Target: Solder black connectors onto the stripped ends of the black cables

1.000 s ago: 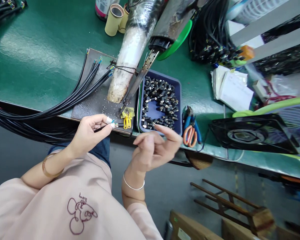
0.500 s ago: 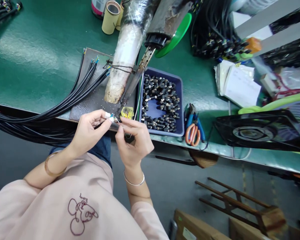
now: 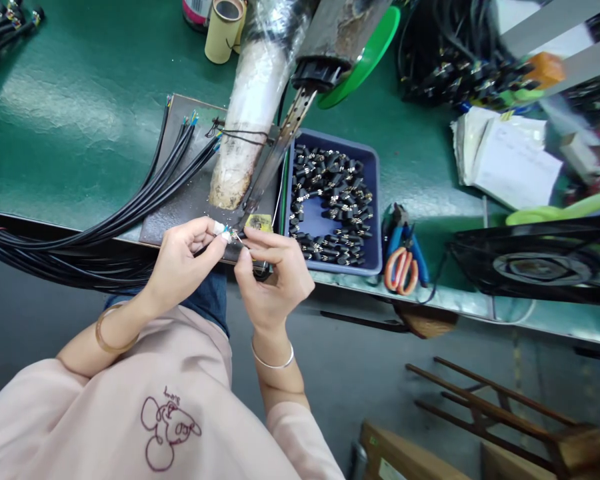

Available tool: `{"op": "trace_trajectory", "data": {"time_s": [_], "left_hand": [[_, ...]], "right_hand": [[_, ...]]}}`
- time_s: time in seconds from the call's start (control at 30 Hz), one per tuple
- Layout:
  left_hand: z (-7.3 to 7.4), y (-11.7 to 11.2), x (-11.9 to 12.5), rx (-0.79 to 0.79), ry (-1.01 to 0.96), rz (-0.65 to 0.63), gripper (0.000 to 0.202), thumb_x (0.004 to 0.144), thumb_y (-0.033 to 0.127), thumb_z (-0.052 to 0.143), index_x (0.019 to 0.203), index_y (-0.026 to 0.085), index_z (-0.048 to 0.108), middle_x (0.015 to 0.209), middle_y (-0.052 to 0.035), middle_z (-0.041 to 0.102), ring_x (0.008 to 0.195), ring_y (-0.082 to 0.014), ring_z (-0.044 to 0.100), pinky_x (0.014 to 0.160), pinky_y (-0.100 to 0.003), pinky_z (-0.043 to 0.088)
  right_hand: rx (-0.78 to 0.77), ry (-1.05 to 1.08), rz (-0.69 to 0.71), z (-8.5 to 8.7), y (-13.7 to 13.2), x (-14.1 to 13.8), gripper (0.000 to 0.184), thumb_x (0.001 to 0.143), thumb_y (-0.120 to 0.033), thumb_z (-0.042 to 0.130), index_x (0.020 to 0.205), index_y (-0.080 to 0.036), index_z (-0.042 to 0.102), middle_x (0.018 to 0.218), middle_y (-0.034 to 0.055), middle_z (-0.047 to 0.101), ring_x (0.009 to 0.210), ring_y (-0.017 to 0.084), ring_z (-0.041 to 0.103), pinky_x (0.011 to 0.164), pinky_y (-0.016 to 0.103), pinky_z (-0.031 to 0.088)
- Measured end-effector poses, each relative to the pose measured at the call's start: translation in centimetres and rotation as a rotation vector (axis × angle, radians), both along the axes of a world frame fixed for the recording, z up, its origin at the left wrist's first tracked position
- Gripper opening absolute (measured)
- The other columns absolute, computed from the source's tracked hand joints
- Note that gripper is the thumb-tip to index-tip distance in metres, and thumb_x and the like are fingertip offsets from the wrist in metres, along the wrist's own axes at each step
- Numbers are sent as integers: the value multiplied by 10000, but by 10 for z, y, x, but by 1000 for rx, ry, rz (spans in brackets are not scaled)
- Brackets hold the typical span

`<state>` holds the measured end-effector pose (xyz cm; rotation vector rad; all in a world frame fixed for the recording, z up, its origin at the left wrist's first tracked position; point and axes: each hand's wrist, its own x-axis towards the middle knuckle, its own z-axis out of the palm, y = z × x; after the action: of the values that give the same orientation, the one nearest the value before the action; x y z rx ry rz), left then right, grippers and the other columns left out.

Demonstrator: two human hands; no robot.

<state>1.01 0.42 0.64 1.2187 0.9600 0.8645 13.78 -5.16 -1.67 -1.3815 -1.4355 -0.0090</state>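
Observation:
My left hand [image 3: 183, 257] pinches the ends of thin coloured wires [image 3: 227, 229], blue ones among them, with white coverings on its thumb and fingertip. My right hand [image 3: 276, 277] is closed at the same spot, thumb and index finger around a small part with bright metal that the fingers mostly hide. A soldering iron [image 3: 296, 110] slants down from above, its tip close to the fingertips. Beneath it lies a dark plate [image 3: 180, 200], and a yellow piece [image 3: 259, 222] is beside the tip. Stripped black cables [image 3: 165, 190] rest on the plate to the left.
A blue-grey tray [image 3: 375, 200] of black connectors [image 3: 347, 190] stands to the right. Beyond it are pliers [image 3: 403, 257], papers [image 3: 515, 160] and a black fan [image 3: 535, 263]. A plastic-wrapped tube [image 3: 250, 93] hangs over the plate. A wooden stool [image 3: 510, 413] lies below the bench edge.
The view has shifted slightly, so the tray, pliers and papers appear farther right. Both hands keep their pinch near the iron's tip, with little visible movement.

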Motion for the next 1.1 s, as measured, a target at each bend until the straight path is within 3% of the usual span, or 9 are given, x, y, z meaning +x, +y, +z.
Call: {"op": "trace_trajectory", "data": {"time_s": [0.17, 0.4, 0.6, 0.93, 1.1], "left_hand": [[5, 3, 2, 4, -16, 12, 158, 796, 248, 667, 708, 161, 569, 593, 49, 511, 514, -56, 430, 515, -173, 374], [8, 4, 3, 6, -48, -1, 167, 804, 274, 674, 722, 158, 586, 631, 33, 558, 547, -63, 474, 529, -175, 400], [11, 6, 1, -67, -83, -24, 204, 771, 282, 722, 699, 167, 569, 541, 70, 465, 479, -53, 387, 476, -180, 360], [11, 3, -3, -71, -43, -31, 168, 752, 270, 694, 706, 153, 583, 554, 49, 514, 493, -51, 424, 441, -157, 322], [12, 2, -10, -65, -16, -120, 259, 816, 272, 634, 603, 154, 548, 501, 44, 495, 435, -37, 362, 406, -161, 289]], "right_hand": [[9, 7, 8, 3, 2, 1, 170, 858, -88, 657, 857, -242, 584, 1006, 33, 760, 877, 161, 746, 748, 321, 665], [-12, -2, -28, 8, 1, 1, 143, 858, -122, 683, 859, -247, 614, 1000, 28, 759, 886, 178, 744, 750, 353, 664], [-21, -7, 24, 6, -3, 1, 161, 854, -101, 661, 874, -243, 586, 1035, 40, 760, 886, 166, 745, 743, 320, 658], [27, -8, 12, 4, -7, 1, 174, 837, -71, 689, 895, -222, 624, 972, 30, 773, 867, 161, 755, 756, 298, 643], [-16, 43, 35, 5, -14, 2, 180, 846, -64, 686, 923, -222, 646, 933, 23, 782, 852, 161, 763, 744, 292, 636]]}}
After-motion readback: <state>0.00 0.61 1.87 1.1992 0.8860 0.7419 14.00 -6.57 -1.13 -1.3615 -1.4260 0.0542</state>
